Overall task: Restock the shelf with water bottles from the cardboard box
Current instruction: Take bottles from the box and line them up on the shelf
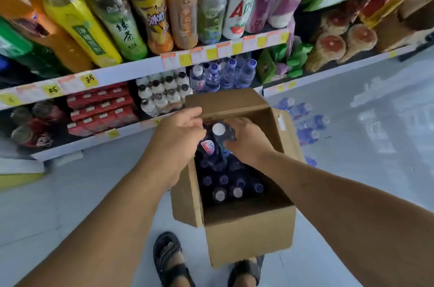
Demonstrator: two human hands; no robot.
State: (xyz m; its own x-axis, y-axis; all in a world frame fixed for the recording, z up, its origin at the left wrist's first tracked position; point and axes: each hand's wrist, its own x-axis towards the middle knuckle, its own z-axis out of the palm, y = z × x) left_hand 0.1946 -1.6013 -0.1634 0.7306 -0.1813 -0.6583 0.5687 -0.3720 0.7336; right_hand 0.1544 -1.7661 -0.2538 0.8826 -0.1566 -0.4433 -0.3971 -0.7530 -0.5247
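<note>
Over the far end of the open brown cardboard box [246,228], the left hand [180,136] curls its fingers round the left side of a clear, white-capped water bottle [217,132]. The bottle is raised above the dark packed bottles [225,188] inside the box. The right hand [246,138] grips the bottle's right side. Loose clear bottles [305,120] lie on the floor right of the box.
</note>
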